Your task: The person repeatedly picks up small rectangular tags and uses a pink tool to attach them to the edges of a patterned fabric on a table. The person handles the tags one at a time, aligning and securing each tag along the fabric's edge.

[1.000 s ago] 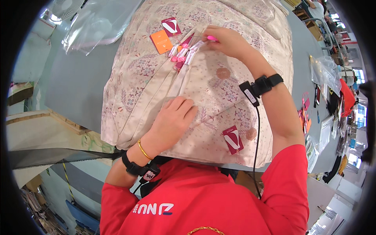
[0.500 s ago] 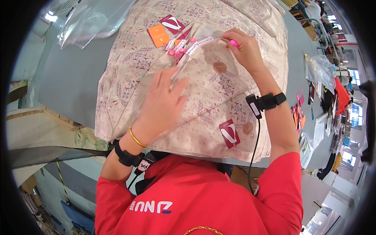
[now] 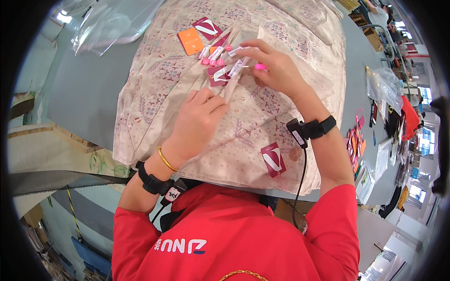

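A pale cream, floral-printed fabric piece [image 3: 243,136] lies layered on the table in front of me. My left hand [image 3: 199,119] is closed on the edge of the top layer, fingertips pinched together. My right hand [image 3: 276,68] is bent over the fabric, holding a small pink piece [image 3: 260,67] with a thin pale tip; its kind is not clear. Between the hands are white sewn-in labels [image 3: 236,69], small round pink pieces [image 3: 213,62] and a maroon hang tag [image 3: 218,76]. Beyond them lie an orange tag [image 3: 190,41] and another maroon tag [image 3: 206,28].
One more maroon tag [image 3: 273,159] rests on the fabric nearer my body. Clear plastic bags [image 3: 115,23] are at the far left of the grey table [image 3: 84,89]. On the right are pink and orange tags [image 3: 357,140] and another plastic bag [image 3: 383,83].
My right hand has moved left and down toward the labels with the pink piece. The left hand, spread and blurred before, has closed on the fabric edge. A maroon tag between them now shows more fully.
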The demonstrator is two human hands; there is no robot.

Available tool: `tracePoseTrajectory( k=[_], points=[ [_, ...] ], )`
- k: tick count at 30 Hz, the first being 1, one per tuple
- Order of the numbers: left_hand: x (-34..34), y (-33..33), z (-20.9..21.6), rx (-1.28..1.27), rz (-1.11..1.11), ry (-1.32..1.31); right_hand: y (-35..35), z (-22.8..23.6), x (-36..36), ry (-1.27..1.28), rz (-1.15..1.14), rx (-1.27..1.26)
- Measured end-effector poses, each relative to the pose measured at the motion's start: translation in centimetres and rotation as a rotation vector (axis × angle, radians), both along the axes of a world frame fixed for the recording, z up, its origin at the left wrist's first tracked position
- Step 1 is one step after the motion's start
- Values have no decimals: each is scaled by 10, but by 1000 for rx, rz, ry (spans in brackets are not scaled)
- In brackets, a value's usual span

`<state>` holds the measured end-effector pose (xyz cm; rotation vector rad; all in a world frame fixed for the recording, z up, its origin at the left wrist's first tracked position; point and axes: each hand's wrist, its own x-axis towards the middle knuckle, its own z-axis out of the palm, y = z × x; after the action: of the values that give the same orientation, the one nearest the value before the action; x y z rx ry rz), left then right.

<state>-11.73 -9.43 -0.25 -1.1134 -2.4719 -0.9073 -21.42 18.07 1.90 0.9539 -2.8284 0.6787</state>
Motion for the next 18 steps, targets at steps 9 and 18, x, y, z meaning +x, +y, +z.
tracePoseTrajectory(
  k=[9, 18],
  points=[
    [9, 9, 4, 197, -222, -86, 9, 1, 1, -34, 0, 127],
    [26, 10, 6, 193, -316, -213, 34, 8, 23, -86, -9, 111]
  ],
)
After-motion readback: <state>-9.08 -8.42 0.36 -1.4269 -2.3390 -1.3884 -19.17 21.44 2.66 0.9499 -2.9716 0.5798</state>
